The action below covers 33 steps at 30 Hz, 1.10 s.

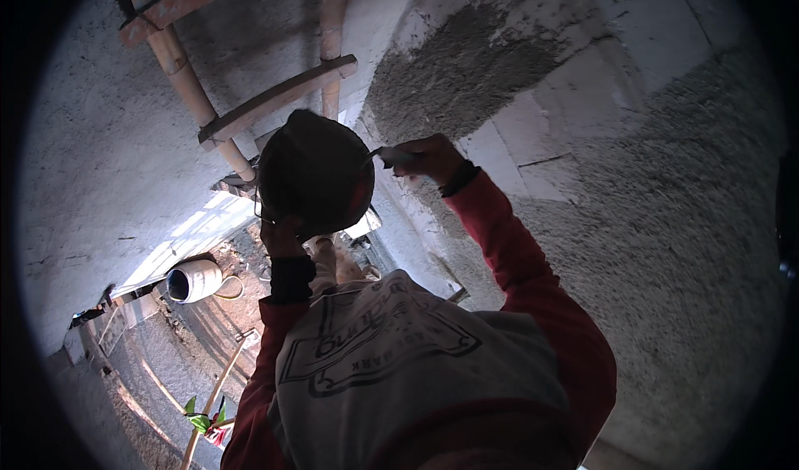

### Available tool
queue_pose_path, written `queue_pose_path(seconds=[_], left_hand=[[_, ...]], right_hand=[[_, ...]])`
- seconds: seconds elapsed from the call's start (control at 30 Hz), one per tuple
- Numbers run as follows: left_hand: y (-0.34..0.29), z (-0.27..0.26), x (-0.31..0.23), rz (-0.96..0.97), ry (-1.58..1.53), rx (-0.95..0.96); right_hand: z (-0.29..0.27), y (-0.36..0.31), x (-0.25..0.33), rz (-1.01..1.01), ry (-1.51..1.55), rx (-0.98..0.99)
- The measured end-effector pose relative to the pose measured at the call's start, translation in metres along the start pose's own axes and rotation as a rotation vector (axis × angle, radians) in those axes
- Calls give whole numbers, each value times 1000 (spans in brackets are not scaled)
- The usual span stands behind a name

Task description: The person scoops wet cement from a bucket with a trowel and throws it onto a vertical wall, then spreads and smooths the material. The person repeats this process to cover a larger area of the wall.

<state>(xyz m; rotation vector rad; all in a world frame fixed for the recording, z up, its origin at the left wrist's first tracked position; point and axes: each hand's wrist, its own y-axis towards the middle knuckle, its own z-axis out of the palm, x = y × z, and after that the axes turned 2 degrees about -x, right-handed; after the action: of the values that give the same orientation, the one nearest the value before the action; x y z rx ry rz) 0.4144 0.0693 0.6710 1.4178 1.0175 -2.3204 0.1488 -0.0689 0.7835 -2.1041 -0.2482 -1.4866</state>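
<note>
A dark, round bucket [310, 174] is held up in front of my chest. My left hand [283, 238] is closed on its near-left edge, beside a thin wire handle [259, 208]. My right hand [433, 159] grips the handle of a trowel [398, 160] at the bucket's right rim. The trowel's tip reaches over that rim, and its blade is mostly lost in shadow. Inside the bucket it is too dark to make out the contents. To the right, the wall [516, 145] carries a rough patch of darker mortar [466, 70].
A ladder-like frame of bamboo poles [171, 58] and wooden crosspieces [283, 99] stands ahead on the left. Far below lie a white bucket on its side [198, 281], a bamboo pole [218, 382] and a green-leaved thing [200, 420]. Another wall [91, 162] rises at the left.
</note>
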Motion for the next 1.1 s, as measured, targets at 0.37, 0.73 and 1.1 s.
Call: queue_pose_path(seconds=[0.37,0.73,1.1], left_hand=[[-1,-16,29,83,-40,48],[-29,24,22,65,-67,143],[-34,32,18,253,180,69]], right_hand=[[-213,-125,139,-256,-250,-801],[-7,-23,-1,-106,-1479,-174],[12,-20,-14,-542,-1405,-330]])
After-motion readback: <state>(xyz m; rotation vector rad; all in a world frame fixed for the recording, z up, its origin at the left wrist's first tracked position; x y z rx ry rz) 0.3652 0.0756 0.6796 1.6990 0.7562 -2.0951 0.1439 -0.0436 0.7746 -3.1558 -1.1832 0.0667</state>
